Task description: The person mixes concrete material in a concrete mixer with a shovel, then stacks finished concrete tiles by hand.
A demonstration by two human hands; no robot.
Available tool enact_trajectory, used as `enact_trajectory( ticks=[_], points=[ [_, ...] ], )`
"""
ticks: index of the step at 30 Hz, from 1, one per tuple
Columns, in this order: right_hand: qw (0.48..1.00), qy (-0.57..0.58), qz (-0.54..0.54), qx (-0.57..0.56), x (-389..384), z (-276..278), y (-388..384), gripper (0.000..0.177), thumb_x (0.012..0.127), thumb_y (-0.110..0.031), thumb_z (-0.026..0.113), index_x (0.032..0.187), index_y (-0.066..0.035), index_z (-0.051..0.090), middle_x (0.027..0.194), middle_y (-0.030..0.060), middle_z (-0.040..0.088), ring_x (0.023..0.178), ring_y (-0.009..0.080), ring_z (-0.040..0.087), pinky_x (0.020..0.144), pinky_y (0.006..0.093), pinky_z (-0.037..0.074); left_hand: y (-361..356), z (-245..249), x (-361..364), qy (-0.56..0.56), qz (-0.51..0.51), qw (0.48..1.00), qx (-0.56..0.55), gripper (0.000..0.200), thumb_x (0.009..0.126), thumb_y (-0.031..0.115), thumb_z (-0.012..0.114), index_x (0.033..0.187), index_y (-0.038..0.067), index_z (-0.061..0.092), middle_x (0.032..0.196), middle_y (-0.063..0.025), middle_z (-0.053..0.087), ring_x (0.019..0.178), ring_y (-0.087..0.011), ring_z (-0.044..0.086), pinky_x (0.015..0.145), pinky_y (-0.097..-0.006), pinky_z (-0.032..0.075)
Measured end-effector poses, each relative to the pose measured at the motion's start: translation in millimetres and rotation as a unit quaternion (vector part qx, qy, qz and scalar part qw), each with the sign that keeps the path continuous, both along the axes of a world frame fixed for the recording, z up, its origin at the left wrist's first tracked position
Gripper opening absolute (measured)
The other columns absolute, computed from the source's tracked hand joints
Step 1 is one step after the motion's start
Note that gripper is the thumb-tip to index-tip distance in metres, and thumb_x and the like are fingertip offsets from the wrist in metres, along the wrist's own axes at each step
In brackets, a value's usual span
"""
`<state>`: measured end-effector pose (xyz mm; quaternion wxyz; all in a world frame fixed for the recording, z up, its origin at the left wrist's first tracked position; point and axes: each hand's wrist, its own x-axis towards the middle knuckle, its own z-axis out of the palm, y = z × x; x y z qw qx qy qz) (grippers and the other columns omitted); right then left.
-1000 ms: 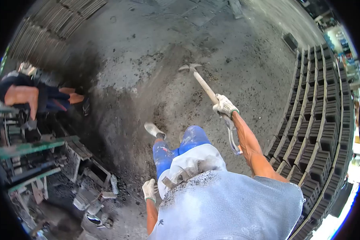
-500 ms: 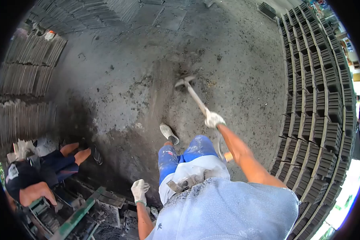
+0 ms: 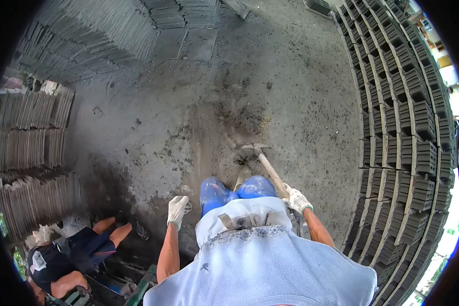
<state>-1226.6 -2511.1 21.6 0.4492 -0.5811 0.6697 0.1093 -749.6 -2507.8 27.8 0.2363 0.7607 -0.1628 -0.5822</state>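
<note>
My right hand (image 3: pixel 297 199), in a pale work glove, is wrapped round the wooden handle of a hoe (image 3: pixel 270 171). The hoe's wide head (image 3: pixel 253 147) rests at the dirty concrete floor just ahead of my knees, beside dark loose grit (image 3: pixel 245 120). My left hand (image 3: pixel 178 210), also gloved, hangs out to the left of my thigh. Its fingers are curled in, and nothing shows in them. It touches neither the hoe nor anything else.
Racks of grey hollow blocks (image 3: pixel 413 153) on boards line the right side. Stacked thin boards (image 3: pixel 33 148) stand at the left, with more stacks (image 3: pixel 97 35) at the back. A co-worker (image 3: pixel 69 255) is at the lower left by a green metal frame (image 3: pixel 143 288).
The hoe has come back from farther out toward my knees, my right hand moving down and right with it. My left hand has risen. The view has tilted forward slightly.
</note>
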Motion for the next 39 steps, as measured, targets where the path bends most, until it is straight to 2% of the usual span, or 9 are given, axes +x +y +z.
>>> enact_trajectory(
  ticks=[8, 11, 20, 21, 26, 29, 32, 37, 39],
  points=[
    [0.999, 0.015, -0.029, -0.038, 44.7, 32.9, -128.2, 0.073, 0.081, -0.030, 0.063, 0.147, -0.014, 0.034, 0.119, 0.0267, 0.058, 0.113, 0.0404, 0.055, 0.096, 0.0450, 0.045, -92.6, -14.6, 0.7, 0.018, -0.055, 0.998, 0.025, 0.024, 0.081, 0.020, 0.059, 0.094, 0.001, 0.066, 0.073, -0.0074, 0.066, 0.063, -0.0149, 0.063, 0.061, -0.0267, 0.050],
    [0.981, 0.011, 0.024, -0.191, 68.8, -0.2, -199.0, 0.071, 0.082, -0.026, 0.062, 0.147, -0.016, 0.034, 0.104, 0.0237, 0.063, 0.077, 0.0352, 0.067, 0.072, 0.0423, 0.054, -117.4, -46.5, 24.0, 0.032, -0.059, 0.996, 0.057, 0.025, 0.081, 0.021, 0.060, 0.094, 0.000, 0.065, 0.072, -0.0072, 0.064, 0.064, -0.0155, 0.062, 0.060, -0.0273, 0.049],
    [0.979, -0.158, -0.082, -0.102, 240.0, 8.6, -516.2, 0.073, 0.082, -0.015, 0.063, 0.148, -0.012, 0.033, 0.096, 0.0148, 0.062, 0.051, 0.0174, 0.058, 0.046, 0.0340, 0.051, -226.5, -38.1, 129.9, 0.023, 0.047, 0.997, 0.064, 0.025, 0.087, 0.023, 0.060, 0.098, 0.001, 0.064, 0.079, -0.0101, 0.068, 0.068, -0.0176, 0.065, 0.064, -0.0300, 0.052],
    [0.984, -0.136, -0.055, -0.101, 256.5, -3.8, -548.6, 0.070, 0.084, -0.017, 0.059, 0.148, -0.012, 0.031, 0.116, 0.0183, 0.061, 0.055, 0.0217, 0.064, 0.050, 0.0368, 0.056, -236.1, -29.7, 142.5, 0.015, 0.062, 0.996, 0.057, 0.026, 0.087, 0.025, 0.061, 0.099, 0.002, 0.064, 0.080, -0.0101, 0.068, 0.070, -0.0184, 0.066, 0.065, -0.0302, 0.052],
    [0.991, -0.042, 0.063, -0.106, 322.7, -60.7, -677.3, 0.068, 0.082, -0.024, 0.058, 0.145, -0.011, 0.036, 0.114, 0.0221, 0.064, 0.100, 0.0373, 0.064, 0.090, 0.0444, 0.052, -259.8, -33.1, 194.0, -0.025, 0.086, 0.993, 0.071, 0.026, 0.089, 0.026, 0.061, 0.099, 0.003, 0.064, 0.080, -0.0101, 0.069, 0.069, -0.0196, 0.067, 0.065, -0.0302, 0.052],
    [0.985, -0.009, 0.125, -0.118, 313.3, -80.7, -688.3, 0.067, 0.082, -0.022, 0.058, 0.145, -0.011, 0.037, 0.111, 0.0204, 0.064, 0.075, 0.0290, 0.068, 0.067, 0.0397, 0.057, -269.5, -29.8, 208.1, -0.028, 0.088, 0.992, 0.081, 0.025, 0.089, 0.025, 0.061, 0.099, 0.002, 0.063, 0.079, -0.0106, 0.069, 0.068, -0.0201, 0.067, 0.064, -0.0304, 0.052],
    [0.997, 0.030, 0.067, -0.036, 291.4, -27.4, -632.6, 0.068, 0.083, -0.028, 0.059, 0.145, -0.012, 0.037, 0.113, 0.0220, 0.064, 0.085, 0.0336, 0.068, 0.077, 0.0429, 0.055, -270.9, -36.1, 205.2, -0.004, 0.097, 0.992, 0.084, 0.025, 0.088, 0.025, 0.061, 0.099, 0.002, 0.063, 0.078, -0.0106, 0.069, 0.067, -0.0204, 0.067, 0.065, -0.0308, 0.053],
    [0.979, 0.029, 0.131, -0.153, 196.2, -29.5, -494.6, 0.071, 0.083, -0.031, 0.060, 0.146, -0.015, 0.034, 0.104, 0.0242, 0.064, 0.092, 0.0416, 0.064, 0.081, 0.0497, 0.052, -284.3, -48.3, 179.6, 0.040, 0.037, 0.988, 0.142, 0.024, 0.086, 0.026, 0.061, 0.093, 0.003, 0.061, 0.077, -0.0104, 0.068, 0.066, -0.0194, 0.066, 0.064, -0.0312, 0.053],
    [0.997, 0.059, 0.039, -0.039, 188.6, 4.7, -460.0, 0.070, 0.084, -0.035, 0.062, 0.146, -0.016, 0.036, 0.114, 0.0246, 0.059, 0.099, 0.0390, 0.063, 0.087, 0.0445, 0.051, -290.3, -49.8, 169.8, 0.062, 0.027, 0.987, 0.144, 0.021, 0.086, 0.024, 0.062, 0.085, 0.003, 0.059, 0.074, -0.0089, 0.067, 0.063, -0.0175, 0.064, 0.061, -0.0295, 0.050]
  ],
)
